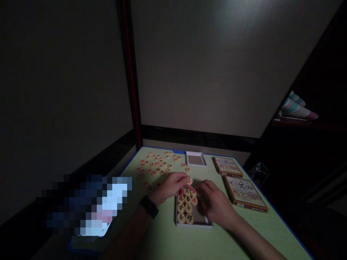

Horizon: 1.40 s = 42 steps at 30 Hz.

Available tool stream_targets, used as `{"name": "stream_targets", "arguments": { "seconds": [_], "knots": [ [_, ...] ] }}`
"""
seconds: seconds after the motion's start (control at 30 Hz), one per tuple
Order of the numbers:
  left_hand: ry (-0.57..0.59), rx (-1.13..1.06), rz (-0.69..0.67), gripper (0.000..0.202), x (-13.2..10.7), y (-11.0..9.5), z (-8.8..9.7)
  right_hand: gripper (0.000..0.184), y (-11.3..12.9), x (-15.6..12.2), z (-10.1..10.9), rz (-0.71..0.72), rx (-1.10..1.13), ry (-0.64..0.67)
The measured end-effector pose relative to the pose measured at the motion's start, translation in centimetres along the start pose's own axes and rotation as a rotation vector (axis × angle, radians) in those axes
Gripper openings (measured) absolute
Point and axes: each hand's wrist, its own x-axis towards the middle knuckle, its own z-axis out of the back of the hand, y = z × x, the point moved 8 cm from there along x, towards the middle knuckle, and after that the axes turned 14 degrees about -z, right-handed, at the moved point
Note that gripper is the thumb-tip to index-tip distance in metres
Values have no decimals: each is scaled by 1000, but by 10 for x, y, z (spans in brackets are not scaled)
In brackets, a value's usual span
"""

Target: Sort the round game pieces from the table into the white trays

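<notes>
On a pale green table (162,231) lies a shallow white box tray (193,224) with several round wooden game discs (185,213) set in rows. My left hand (170,186), a dark watch on its wrist, pinches one disc (189,181) at the tray's far end. My right hand (215,204) rests curled on the tray's right side, fingertips at the discs; whether it holds one is hidden. Several loose discs (155,166) with red and dark marks lie scattered at the far left of the table.
An empty white box tray (195,159) sits at the far edge. Two printed box lids (227,166) (244,193) lie on the right. A blurred bright patch (89,202) is at the near left. Walls stand behind; folded cloth (296,108) rests on a dark shelf.
</notes>
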Motion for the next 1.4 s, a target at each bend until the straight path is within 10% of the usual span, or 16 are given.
{"name": "stream_targets", "arguments": {
  "seconds": [1.07, 1.4],
  "knots": [
    [12, 42, -4, 39, 1, 2, 0, 26, -1, 2, -4, -8, 5, 55],
    [139, 87, -44, 44, 0, 3, -10, 29, 14, -10, 20, 175, 175, -241]
  ]
}}
